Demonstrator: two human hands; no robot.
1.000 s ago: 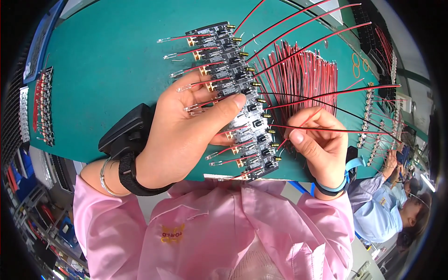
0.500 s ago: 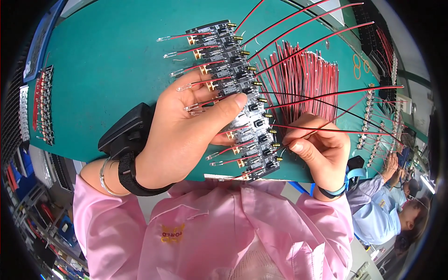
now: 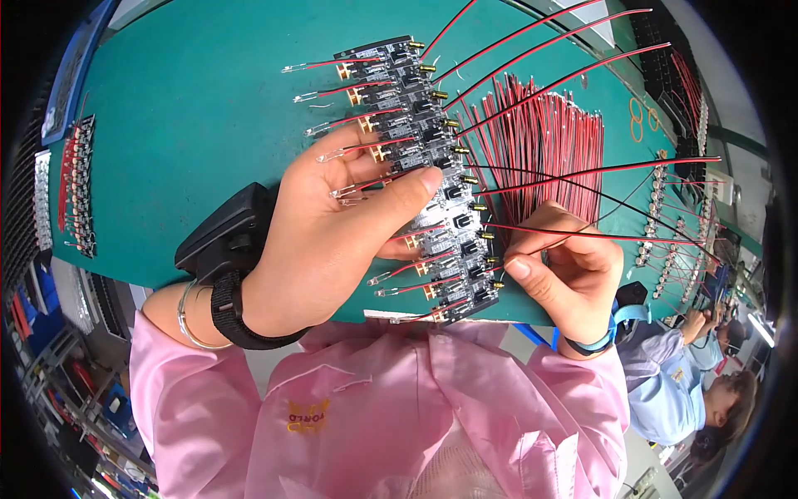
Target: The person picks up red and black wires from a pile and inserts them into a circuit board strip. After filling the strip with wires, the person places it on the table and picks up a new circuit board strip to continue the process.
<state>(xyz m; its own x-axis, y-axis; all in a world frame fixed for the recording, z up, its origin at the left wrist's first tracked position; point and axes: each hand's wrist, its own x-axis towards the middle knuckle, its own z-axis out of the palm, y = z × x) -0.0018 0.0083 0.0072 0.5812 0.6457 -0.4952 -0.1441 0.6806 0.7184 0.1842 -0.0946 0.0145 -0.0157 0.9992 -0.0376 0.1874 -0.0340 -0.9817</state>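
A long black circuit board panel (image 3: 409,101), made of several small joined boards, slants over the green mat. My left hand (image 3: 328,220) is closed on its left side, with the thumb lying on top of the boards. Short red-black leads with clear tips (image 3: 307,66) stick out from the panel's left edge, and long red-black wires (image 3: 615,166) reach out from its right edge. Beside the lower right edge, my right hand (image 3: 573,270) pinches a thin wire between thumb and forefinger, close to a brass-coloured pin (image 3: 497,285). The wire's tip is too small to make out.
A thick bundle of red-black wires (image 3: 553,141) lies just beyond my right hand. Finished-looking board strips lie at the far left (image 3: 78,187) and right (image 3: 652,208). Rubber bands (image 3: 636,121) rest on the mat (image 3: 199,91). A co-worker in blue (image 3: 669,391) sits at the right.
My right thumb has shifted slightly down and left, and the thin wire in the pinch has turned a little. The panel has moved barely to the right. My left hand keeps its hold.
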